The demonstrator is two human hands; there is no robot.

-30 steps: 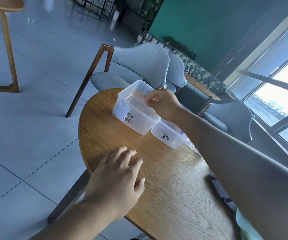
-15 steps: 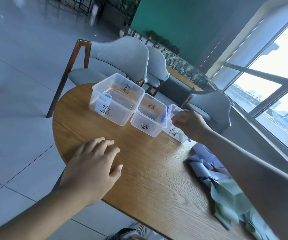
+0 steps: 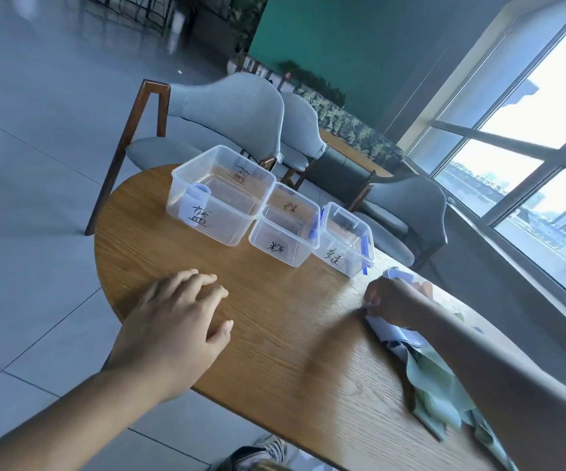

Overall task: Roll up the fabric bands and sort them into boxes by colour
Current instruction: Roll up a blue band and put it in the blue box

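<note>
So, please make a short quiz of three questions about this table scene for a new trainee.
1. True or false: the rolled blue fabric band lies in the largest clear plastic box.
2. How many clear plastic boxes stand on the round wooden table?
3. Which hand is at the pile of loose pale fabric bands: A) left hand, B) right hand?

Key: 1 true; 2 three; 3 B.
</note>
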